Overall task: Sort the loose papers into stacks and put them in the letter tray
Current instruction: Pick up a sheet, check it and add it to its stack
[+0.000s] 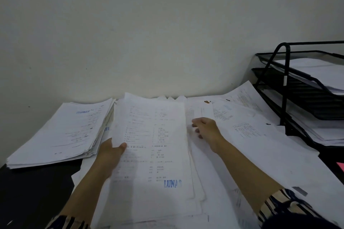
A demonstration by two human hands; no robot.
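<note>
My left hand [109, 156] grips the left edge of a bundle of printed sheets [154, 150] with a blue "LUNA" stamp near the bottom, thumb on top. My right hand [206, 129] rests with curled fingers on the loose papers [247, 135] just right of that bundle; whether it pinches a sheet is unclear. A thick sorted stack [61, 134] lies at the left. The black wire letter tray [297, 87] stands at the right, with papers on its tiers.
The dark desk [37, 191] shows at the lower left. A plain wall runs right behind the papers. A pink item [340, 166] peeks in at the right edge. Small dark clips lie on the loose sheets near the tray.
</note>
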